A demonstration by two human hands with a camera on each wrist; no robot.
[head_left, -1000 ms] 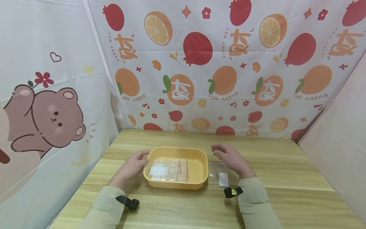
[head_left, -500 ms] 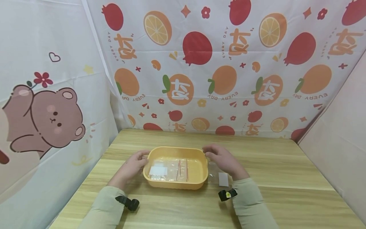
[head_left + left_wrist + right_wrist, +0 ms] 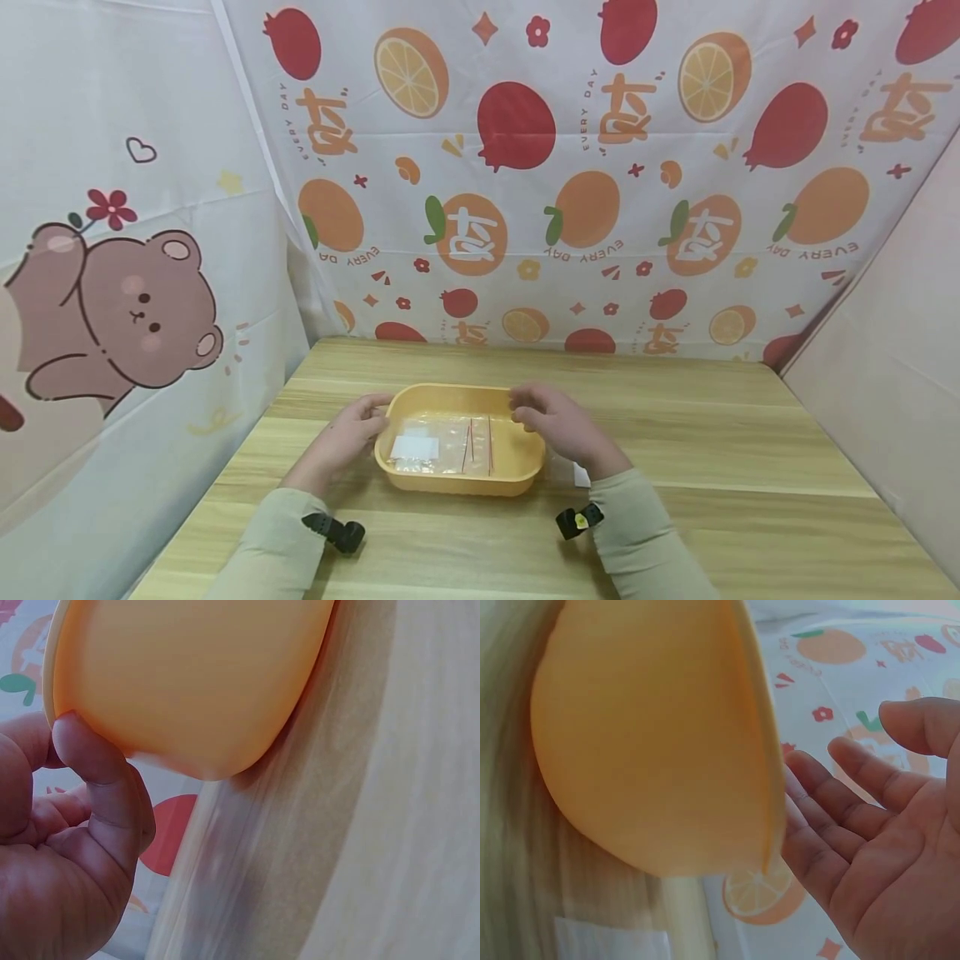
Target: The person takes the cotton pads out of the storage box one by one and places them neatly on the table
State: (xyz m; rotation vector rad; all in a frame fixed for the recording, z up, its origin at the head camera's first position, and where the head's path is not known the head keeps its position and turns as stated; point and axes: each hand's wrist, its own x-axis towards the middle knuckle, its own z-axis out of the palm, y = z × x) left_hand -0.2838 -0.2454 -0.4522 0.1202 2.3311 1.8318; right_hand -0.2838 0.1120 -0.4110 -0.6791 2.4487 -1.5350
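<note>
A yellow plastic tub (image 3: 463, 484) stands on the wooden table in the head view. Inside it lie clear plastic zip bags (image 3: 450, 446) with red seal lines and a white label patch; how many overlap I cannot tell. My left hand (image 3: 349, 435) pinches the tub's left rim, thumb and finger meeting there in the left wrist view. Over the tub's right rim hovers my right hand (image 3: 558, 423), its fingers loosely bent and holding nothing. Another clear bag with a white patch (image 3: 581, 476) lies on the table right of the tub, mostly hidden by the right hand and wrist.
The wooden table (image 3: 750, 467) extends beyond the tub on both sides. Behind it hangs a fruit-print cloth (image 3: 517, 208), and a bear-print cloth (image 3: 150, 308) hangs at the left. Black cameras are strapped to both wrists.
My right hand has moved left, from beside the tub to over its right rim, covering more of the loose bag. The left hand and the tub have stayed in place.
</note>
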